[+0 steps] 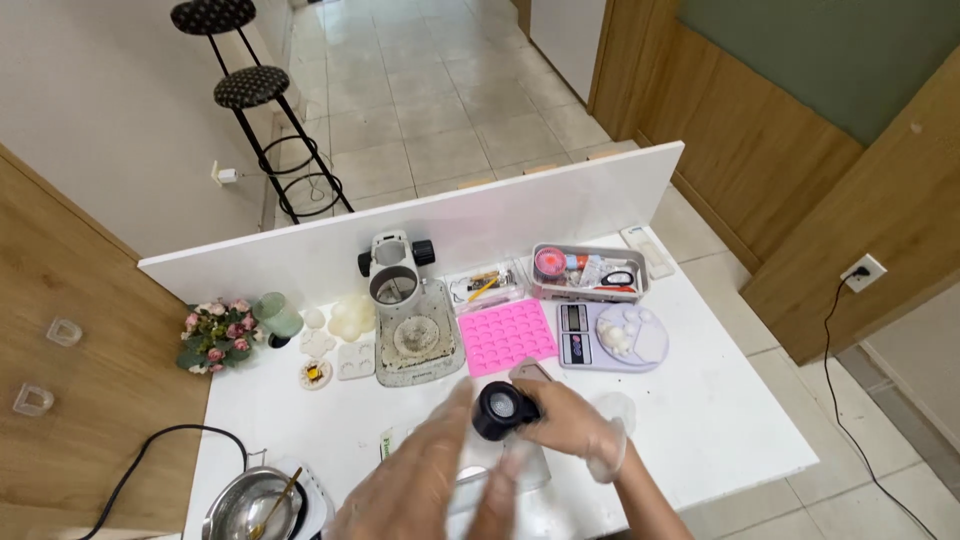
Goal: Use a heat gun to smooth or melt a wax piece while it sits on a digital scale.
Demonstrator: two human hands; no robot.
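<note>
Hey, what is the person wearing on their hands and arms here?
Both the left hand and the right hand wear thin, clear disposable plastic gloves, loose and crinkled, ending around the wrists. The right forearm shows no sleeve. No rings, watch or markings can be made out.

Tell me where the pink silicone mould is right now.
In the head view, the pink silicone mould lies flat near the table's middle, between the white tray on its left and the kitchen scale on its right, just beyond the right hand.
</note>
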